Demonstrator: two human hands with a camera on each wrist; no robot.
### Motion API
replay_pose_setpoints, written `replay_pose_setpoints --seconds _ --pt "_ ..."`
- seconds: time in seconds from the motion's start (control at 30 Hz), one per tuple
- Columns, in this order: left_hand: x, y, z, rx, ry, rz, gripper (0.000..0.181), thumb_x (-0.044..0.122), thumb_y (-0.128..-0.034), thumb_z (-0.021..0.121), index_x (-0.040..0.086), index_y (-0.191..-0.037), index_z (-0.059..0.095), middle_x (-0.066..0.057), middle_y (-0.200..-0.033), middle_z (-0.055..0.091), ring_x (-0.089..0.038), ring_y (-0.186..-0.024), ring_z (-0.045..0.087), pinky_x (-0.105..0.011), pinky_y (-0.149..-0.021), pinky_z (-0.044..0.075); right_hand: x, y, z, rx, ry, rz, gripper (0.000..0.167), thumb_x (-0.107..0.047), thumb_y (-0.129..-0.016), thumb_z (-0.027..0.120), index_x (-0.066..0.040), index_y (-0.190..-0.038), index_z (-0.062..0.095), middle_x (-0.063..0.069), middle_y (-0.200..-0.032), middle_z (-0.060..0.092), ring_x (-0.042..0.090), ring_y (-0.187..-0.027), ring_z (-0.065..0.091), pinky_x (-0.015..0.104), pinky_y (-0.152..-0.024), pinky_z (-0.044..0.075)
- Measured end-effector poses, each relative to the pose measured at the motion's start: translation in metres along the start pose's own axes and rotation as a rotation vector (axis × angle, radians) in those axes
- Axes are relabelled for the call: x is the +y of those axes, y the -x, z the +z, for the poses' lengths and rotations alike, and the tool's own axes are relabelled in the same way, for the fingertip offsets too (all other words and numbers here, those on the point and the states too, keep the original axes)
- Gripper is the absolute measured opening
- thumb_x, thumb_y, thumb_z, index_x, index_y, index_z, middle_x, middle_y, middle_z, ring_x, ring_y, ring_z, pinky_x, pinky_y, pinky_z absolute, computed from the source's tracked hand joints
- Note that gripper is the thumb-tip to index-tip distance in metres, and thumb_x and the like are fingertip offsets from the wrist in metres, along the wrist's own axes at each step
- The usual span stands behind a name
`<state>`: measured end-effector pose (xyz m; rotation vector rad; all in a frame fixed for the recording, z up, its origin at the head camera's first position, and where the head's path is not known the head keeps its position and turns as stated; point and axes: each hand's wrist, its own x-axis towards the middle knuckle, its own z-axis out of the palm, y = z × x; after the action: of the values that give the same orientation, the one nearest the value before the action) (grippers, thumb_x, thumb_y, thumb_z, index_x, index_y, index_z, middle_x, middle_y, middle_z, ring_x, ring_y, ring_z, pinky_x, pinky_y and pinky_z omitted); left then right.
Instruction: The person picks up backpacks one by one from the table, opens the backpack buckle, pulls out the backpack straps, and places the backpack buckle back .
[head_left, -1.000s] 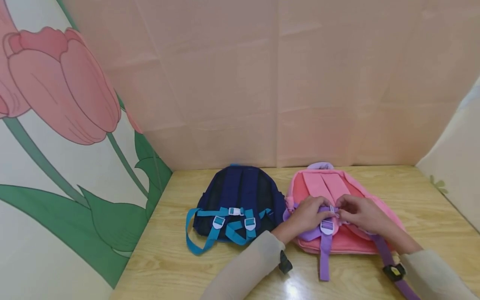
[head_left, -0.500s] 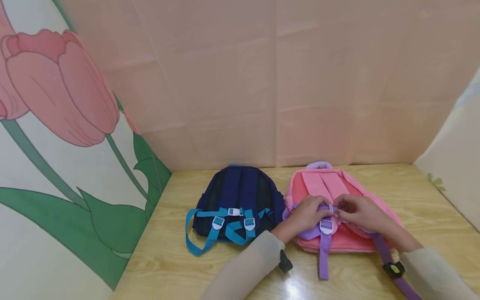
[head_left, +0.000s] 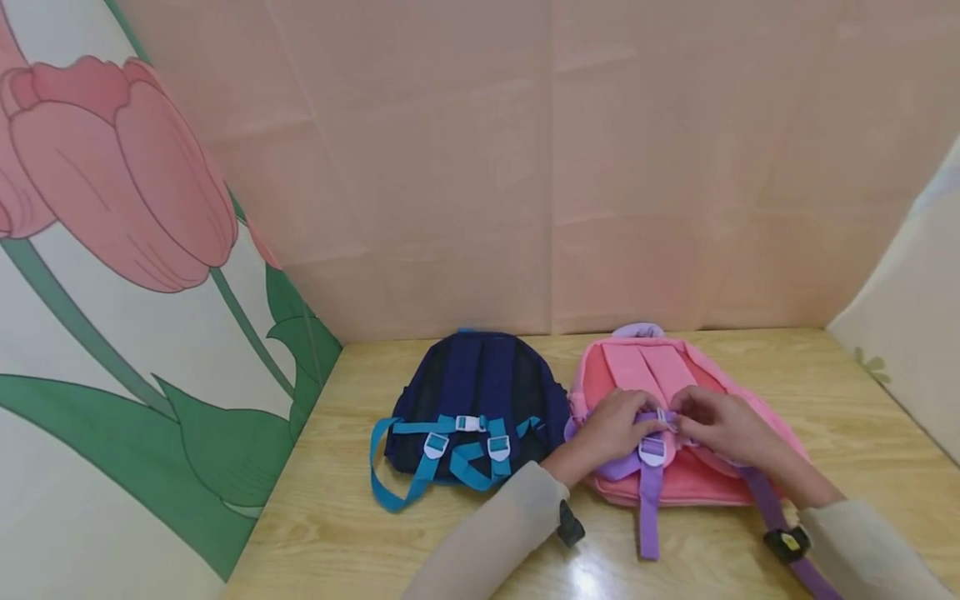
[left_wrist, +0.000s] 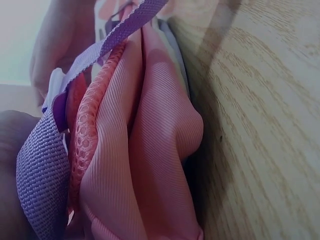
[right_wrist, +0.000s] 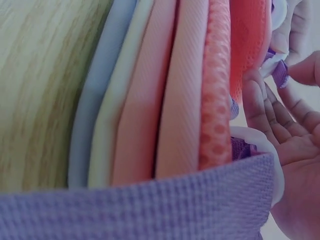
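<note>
As pink backpack [head_left: 697, 493] lies on bench [head_left: 300, 533] just beside navy backpack [head_left: 480, 371], head view finds our left hand [head_left: 617, 427] and right hand [head_left: 720, 423], fingers pinching small white clip [head_left: 664, 419] between them. Left wrist: purple strap [left_wrist: 42, 175] runs along pink fabric. Right wrist: our fingers meet at clip.

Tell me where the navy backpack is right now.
In the head view, the navy backpack lies on the wooden table, left of centre, just left of the pink backpack and in front of the peach-brown backdrop.
</note>
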<state>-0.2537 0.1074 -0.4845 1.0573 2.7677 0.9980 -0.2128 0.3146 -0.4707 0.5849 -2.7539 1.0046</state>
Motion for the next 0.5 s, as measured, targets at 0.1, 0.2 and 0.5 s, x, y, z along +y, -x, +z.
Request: replay_pose_setpoints --seconds 0.1,0.2,0.5 --pt "-0.0003 -0.0009 -0.0003 -0.006 -0.008 -0.002 0.021 0.036 -0.0991 0.065 0.024 -0.115 0.071 0.017 -0.101 0.065 0.005 -0.097 0.055 -0.011 -0.087 0.041 -0.0008 -0.0008 -0.0015 -0.022 -0.014 0.013 0.017 -0.018 -0.092 0.076 -0.014 -0.106 0.068 -0.007 -0.089 0.068 0.001 -0.077 0.059 0.022 -0.066 0.05" --pt "-0.0005 -0.0011 -0.0002 -0.006 -0.012 0.006 0.022 0.036 -0.0993 0.064 0.023 -0.115 0.071 0.016 -0.101 0.065 0.005 -0.097 0.055 -0.01 -0.087 0.041 -0.0006 -0.0012 -0.0019 -0.038 -0.008 0.018 0.018 -0.02 -0.092 0.076 -0.015 -0.107 0.068 -0.007 -0.092 0.069 0.001 -0.079 0.059 0.022 -0.068 0.05" --pt "-0.001 0.0016 -0.0019 -0.003 -0.038 0.017 0.022 0.038 -0.0998 0.064 0.024 -0.116 0.07 0.017 -0.102 0.064 0.004 -0.098 0.055 -0.011 -0.088 0.04 0.001 -0.0013 0.0006 -0.004 0.025 0.002 0.015 -0.014 -0.091 0.075 -0.019 -0.102 0.067 -0.008 -0.087 0.066 0.001 -0.075 0.055 0.021 -0.065 0.046"
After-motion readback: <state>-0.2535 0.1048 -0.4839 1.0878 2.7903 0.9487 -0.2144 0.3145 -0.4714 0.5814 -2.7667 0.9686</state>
